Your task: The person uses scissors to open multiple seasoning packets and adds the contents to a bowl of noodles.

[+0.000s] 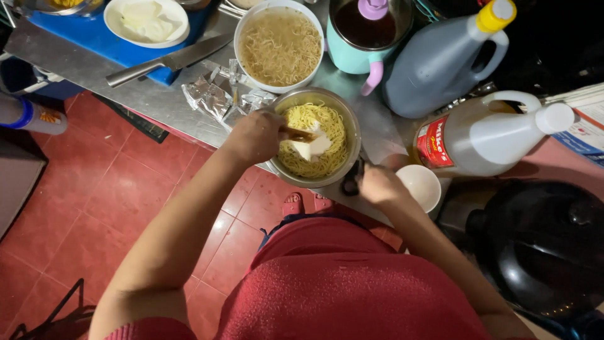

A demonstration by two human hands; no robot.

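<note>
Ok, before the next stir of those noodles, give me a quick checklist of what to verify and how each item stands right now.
1. Left hand has the wooden utensil inside the metal pot: ok.
2. Right hand steadies the pot at its dark handle: ok, though how firm the grip is cannot be told.
3. Pot fully on the counter: not ok, it sits at the front edge.
4. White lump mixed into the yellow noodles: not ok, it lies unmixed on top.
5. Knife away from the hands: ok, it lies on the blue board.
6. Small white bowl clear of the right hand: not ok, it is right beside it.
</note>
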